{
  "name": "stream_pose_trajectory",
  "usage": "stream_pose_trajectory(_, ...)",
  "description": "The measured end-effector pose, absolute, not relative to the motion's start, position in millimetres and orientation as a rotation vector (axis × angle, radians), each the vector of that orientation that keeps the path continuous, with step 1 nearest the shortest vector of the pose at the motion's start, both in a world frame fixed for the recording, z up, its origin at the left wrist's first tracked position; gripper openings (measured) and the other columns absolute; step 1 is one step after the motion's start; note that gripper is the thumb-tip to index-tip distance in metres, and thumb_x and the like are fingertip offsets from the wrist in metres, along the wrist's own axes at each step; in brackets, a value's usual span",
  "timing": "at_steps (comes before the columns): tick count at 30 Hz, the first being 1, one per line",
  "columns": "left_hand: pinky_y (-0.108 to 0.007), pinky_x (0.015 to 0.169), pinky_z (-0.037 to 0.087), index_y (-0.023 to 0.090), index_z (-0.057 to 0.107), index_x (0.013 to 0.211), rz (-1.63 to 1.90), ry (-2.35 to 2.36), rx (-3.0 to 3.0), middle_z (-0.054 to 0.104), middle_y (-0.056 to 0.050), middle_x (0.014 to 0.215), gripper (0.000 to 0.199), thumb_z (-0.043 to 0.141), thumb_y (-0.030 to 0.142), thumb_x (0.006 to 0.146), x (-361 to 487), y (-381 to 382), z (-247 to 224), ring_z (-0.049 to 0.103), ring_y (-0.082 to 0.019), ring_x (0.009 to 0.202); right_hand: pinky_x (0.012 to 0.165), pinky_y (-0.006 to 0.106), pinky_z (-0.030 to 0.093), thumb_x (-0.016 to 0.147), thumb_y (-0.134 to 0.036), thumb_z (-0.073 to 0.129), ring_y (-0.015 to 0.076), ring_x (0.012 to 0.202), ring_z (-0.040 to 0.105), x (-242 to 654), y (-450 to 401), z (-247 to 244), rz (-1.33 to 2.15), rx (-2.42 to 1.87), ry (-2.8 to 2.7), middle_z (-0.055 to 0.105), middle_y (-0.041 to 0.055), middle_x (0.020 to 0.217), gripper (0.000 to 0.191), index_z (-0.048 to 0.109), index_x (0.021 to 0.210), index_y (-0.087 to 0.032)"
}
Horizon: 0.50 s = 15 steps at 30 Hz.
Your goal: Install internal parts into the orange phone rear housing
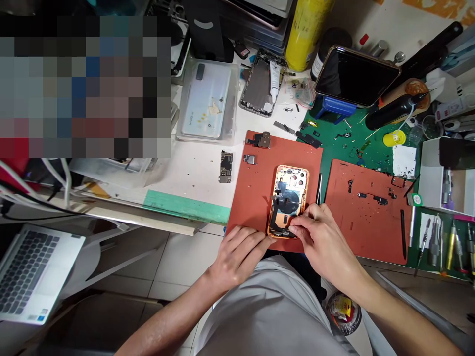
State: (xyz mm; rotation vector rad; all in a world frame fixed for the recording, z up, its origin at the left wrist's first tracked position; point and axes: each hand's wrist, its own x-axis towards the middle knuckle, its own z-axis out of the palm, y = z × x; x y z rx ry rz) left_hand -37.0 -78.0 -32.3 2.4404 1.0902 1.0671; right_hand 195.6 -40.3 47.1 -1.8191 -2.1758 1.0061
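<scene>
An orange-framed phone housing (287,201) lies on the left red mat (255,185), its inside facing up with a dark round coil and black flex parts. My left hand (243,252) rests at the housing's lower left corner, fingers close together, the fingertips at its edge; whether they grip it is hard to tell. At the lower right of the housing, my right hand (315,230) pinches with thumb and forefinger; what is between them is too small to make out. A camera module (264,140) and a small metal part (250,159) lie farther up the same mat.
A circuit board (225,166) and a boxed phone (206,101) are on the left. Small parts lie on the right red mat (365,222). Behind stand a propped phone (358,74) and a yellow can (305,34). Tools (435,242) lie at right.
</scene>
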Motion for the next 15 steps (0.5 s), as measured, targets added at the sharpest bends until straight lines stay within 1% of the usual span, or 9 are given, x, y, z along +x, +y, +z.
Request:
stream_pose_trajectory(3,-0.035,0.075,0.050,0.015,0.072,0.129,1.092,1.085,2.439,0.080,-0.007,0.101,0.029,0.068,0.007,0.101,-36.5,-77.8,-34.1,0.068,-0.020,0.087,0.080,0.042,0.052,0.103,-0.008,0.056,0.0276,0.095,0.055,193.5,-40.9,46.3,0.950,-1.836,-2.216,0.058,0.0086,0.093,0.028,0.077,0.091,-0.022)
stream_pose_trajectory(8,-0.037,0.077,0.049,0.010,0.072,0.126,1.097,1.076,2.438,0.079,-0.009,0.102,0.029,0.072,0.004,0.098,-36.3,-77.9,-34.3,0.067,-0.021,0.088,0.081,0.043,0.047,0.103,-0.008,0.056,0.0274,0.095,0.053,191.3,-42.5,45.8,0.888,-1.865,-2.248,0.059,0.0080,0.092,0.029,0.078,0.092,-0.023)
stream_pose_trajectory(12,-0.037,0.077,0.049,0.011,0.073,0.126,1.093,1.061,2.441,0.078,-0.008,0.102,0.026,0.068,0.005,0.101,-36.7,-76.8,-32.9,0.067,-0.021,0.090,0.081,0.043,0.043,0.103,-0.009,0.057,0.0270,0.094,0.053,190.0,-43.7,44.8,0.865,-1.889,-2.266,0.060,0.0082,0.094,0.028,0.079,0.091,-0.023)
stream_pose_trajectory(15,-0.036,0.078,0.050,0.012,0.073,0.127,1.100,1.067,2.436,0.079,-0.008,0.102,0.026,0.066,0.005,0.102,-36.7,-75.7,-32.1,0.068,-0.021,0.090,0.079,0.041,0.041,0.103,-0.010,0.059,0.0267,0.093,0.052,189.1,-44.3,44.2,0.825,-1.891,-2.269,0.060,0.0082,0.094,0.026,0.079,0.094,-0.023)
